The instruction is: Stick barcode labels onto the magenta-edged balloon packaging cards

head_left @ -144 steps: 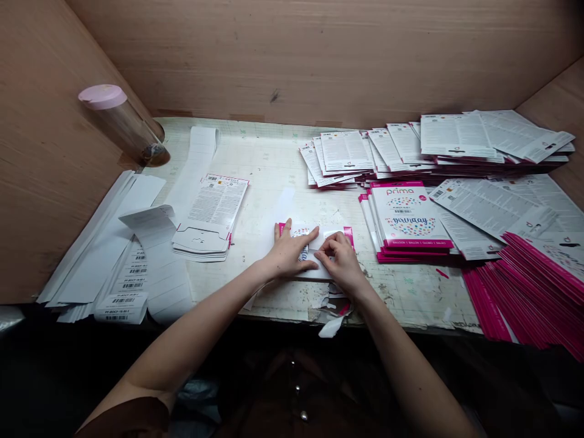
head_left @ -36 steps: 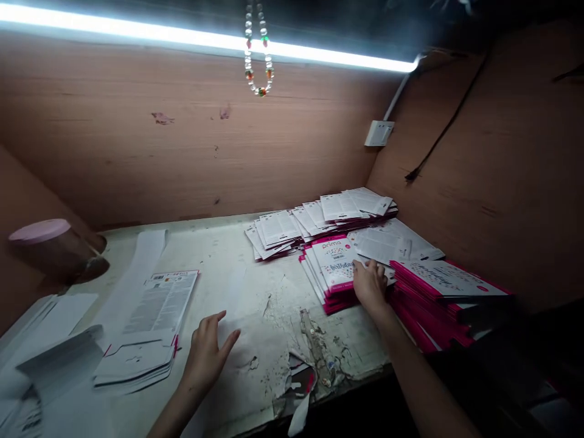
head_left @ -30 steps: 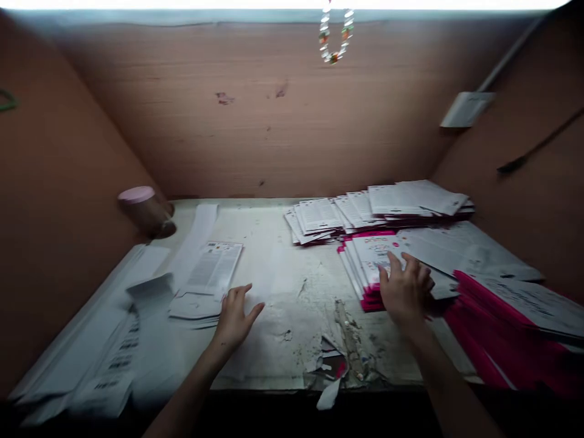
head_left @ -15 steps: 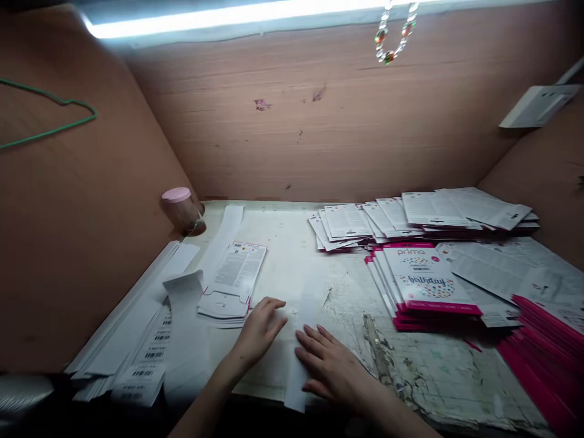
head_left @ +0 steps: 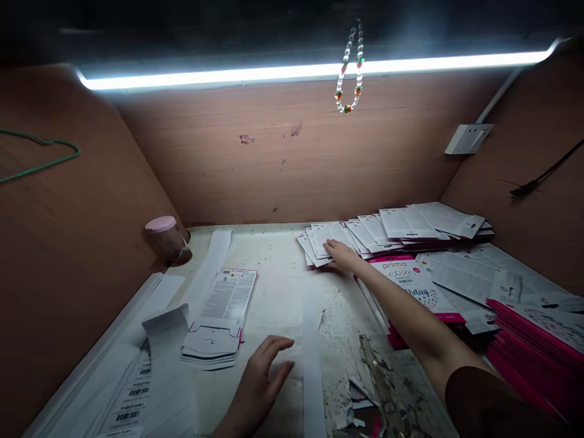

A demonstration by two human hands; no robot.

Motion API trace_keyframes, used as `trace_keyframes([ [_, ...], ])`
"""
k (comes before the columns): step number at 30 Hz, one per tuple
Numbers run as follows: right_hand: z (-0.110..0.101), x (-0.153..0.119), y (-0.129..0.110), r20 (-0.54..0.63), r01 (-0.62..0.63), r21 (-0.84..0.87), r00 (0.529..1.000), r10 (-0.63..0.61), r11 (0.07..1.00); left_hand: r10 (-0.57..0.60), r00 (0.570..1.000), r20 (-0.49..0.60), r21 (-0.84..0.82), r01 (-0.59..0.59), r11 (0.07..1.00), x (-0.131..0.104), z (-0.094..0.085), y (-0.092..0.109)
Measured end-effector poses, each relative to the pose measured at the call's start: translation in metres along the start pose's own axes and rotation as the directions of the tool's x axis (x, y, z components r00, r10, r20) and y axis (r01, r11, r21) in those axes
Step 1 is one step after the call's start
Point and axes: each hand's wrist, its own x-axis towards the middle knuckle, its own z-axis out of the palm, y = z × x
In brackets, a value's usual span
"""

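My right hand (head_left: pixel 343 255) reaches to the back of the table, its fingers stretched out on the top of a fanned pile of white printed cards (head_left: pixel 331 233). Whether the thumb is under a card is hidden. My left hand (head_left: pixel 262 380) hovers near the front edge, thumb and fingers apart and nothing between them. Just right of it lies a white paper strip (head_left: pixel 312 365). A small stack of printed cards with folded hanger tabs (head_left: pixel 225 304) rests behind and left of my left hand.
On the right are pink-and-white birthday packets (head_left: pixel 395 267) and a pile with pink edges (head_left: pixel 524 347). Barcode label strips (head_left: pixel 137 389) and long white paper (head_left: pixel 159 298) cover the left side. A pink-lidded jar (head_left: pixel 166 240) stands at the back left. The tabletop is torn (head_left: pixel 374 371) at front right.
My right hand has left the paper strip and moved forward and right to the back cards. My left hand stays low near the strip, its fingers still apart. The view has tilted up.
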Motion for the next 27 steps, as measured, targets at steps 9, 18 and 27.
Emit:
trace_keyframes([
  [9,-0.038,0.002,-0.013,-0.261,0.134,0.076,0.959,-0.11,0.988,-0.059,0.997,-0.045,-0.068,0.056,0.996,0.009,-0.003,0.001],
  [18,-0.051,-0.206,-0.051,-0.757,0.137,0.347,0.625,0.191,0.928,-0.047,0.951,-0.306,-0.255,-0.034,0.966,0.026,0.034,0.012],
  [27,0.014,-0.312,-0.102,-0.222,-0.049,0.846,0.872,0.435,0.531,-0.095,0.994,0.053,-0.464,0.109,0.879,0.007,0.072,0.012],
])
